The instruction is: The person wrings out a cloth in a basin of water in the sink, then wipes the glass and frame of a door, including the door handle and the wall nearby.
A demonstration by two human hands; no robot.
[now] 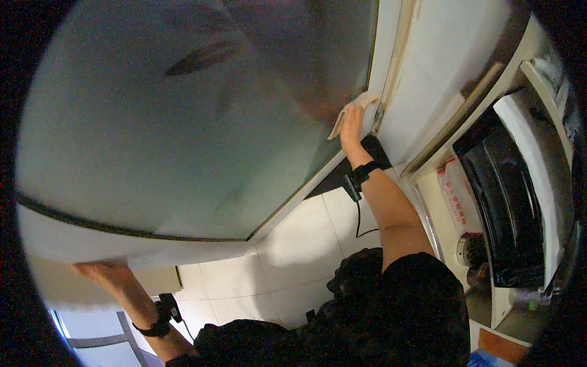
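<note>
A frosted glass panel (137,137) in a white door frame (192,251) fills the upper left. My right hand (352,126) holds a beige cloth (364,100) pressed against the panel's right edge, where glass and frame meet. A black strap with a small device (353,186) and a cable is on that wrist. My left hand (103,270) is at the outer edge of the white frame on the lower left. Its fingers are blurred and partly hidden, so its grip is unclear. Another strapped device (169,307) is on the left wrist.
At right, a shelf unit (500,305) holds a glossy black appliance (502,197) under a white cover (534,169). A bag with red writing (454,197) and a jar (465,250) stand beside it. Below lie pale floor tiles (298,234) and a black mat (328,179).
</note>
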